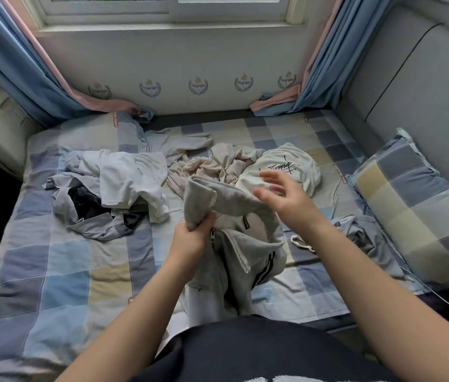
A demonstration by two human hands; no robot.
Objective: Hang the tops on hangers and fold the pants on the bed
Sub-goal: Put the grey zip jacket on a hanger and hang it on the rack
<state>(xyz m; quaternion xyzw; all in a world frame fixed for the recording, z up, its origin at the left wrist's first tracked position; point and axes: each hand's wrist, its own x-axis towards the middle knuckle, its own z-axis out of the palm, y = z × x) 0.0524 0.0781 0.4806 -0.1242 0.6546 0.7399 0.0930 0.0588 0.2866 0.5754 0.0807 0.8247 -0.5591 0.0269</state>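
Left hand (194,237) gripped the grey hoodie (231,252) alone, right hand (286,199) open above it, so its loose side could slump and twist.

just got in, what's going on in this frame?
A person at the checked-sheet bed is sorting laundry. The left hand has its grip on a grey zip-up cotton jacket beside the zipper. The right hand is open just above it, motion-blurred. A heap of white, beige and pale blue clothes lies crumpled behind.
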